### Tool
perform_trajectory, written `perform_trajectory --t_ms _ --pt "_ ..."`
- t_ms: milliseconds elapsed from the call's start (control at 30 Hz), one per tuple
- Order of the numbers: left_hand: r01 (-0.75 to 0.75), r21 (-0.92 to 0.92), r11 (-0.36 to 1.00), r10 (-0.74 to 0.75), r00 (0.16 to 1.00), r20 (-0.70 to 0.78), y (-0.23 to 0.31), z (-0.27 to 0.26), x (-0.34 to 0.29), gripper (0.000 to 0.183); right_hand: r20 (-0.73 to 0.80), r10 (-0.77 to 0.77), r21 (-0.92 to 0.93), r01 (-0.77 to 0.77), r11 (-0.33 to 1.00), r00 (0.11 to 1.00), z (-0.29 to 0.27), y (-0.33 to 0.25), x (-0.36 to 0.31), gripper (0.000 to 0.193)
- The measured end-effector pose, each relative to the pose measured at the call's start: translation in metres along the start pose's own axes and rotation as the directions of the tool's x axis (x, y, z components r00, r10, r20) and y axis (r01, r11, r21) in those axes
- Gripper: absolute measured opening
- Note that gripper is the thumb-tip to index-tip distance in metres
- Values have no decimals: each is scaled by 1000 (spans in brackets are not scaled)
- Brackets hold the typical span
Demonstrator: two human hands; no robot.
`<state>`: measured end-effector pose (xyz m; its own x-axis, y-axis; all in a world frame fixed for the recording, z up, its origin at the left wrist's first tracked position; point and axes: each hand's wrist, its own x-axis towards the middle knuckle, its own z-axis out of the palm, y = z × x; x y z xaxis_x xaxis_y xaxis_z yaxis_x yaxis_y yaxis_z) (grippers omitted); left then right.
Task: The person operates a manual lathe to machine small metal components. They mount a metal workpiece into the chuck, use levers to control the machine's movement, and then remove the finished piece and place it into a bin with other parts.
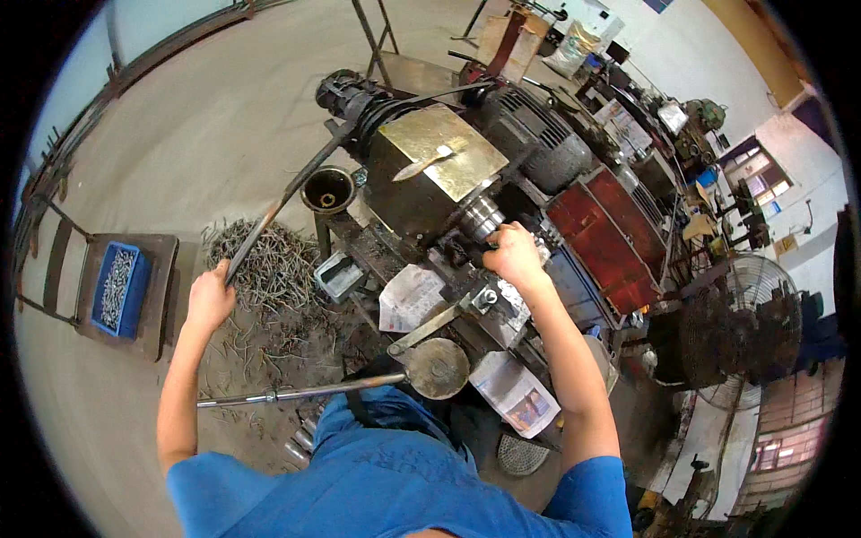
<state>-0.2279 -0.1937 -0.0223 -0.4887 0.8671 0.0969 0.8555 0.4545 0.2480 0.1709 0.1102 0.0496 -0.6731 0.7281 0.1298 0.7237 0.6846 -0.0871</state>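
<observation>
My left hand is wrapped round the lower end of a long metal lever, which slants up to the back of a lathe-like machine. My right hand is closed right beside the machine's shiny round chuck. Its fingers point down and hide whatever they may hold. Behind the chuck is the headstock, its top a brass-coloured plate. A flat paintbrush lies on that plate. Below my right hand, a bolted flat arm crosses the machine bed.
A heap of metal shavings covers the floor at left. Farther left, a blue bin of small metal parts sits on a low trolley. A long rod with a round pad crosses before my waist. A caged fan stands at right.
</observation>
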Motion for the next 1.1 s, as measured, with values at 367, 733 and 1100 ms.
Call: perform_trajectory --t_ms 367,733,1100 --pt "-216 502 837 327 934 -142 -180 -11 152 10 -120 -88 -11 87 996 989 11 2 2 18" --pt "-440 -183 879 148 617 -773 -20 30 130 26 -274 -52 130 91 987 960 -30 -9 -43 43" --pt "-693 310 651 473 690 547 51 242 129 33 -146 684 385 -595 705 715 -47 90 -328 42"
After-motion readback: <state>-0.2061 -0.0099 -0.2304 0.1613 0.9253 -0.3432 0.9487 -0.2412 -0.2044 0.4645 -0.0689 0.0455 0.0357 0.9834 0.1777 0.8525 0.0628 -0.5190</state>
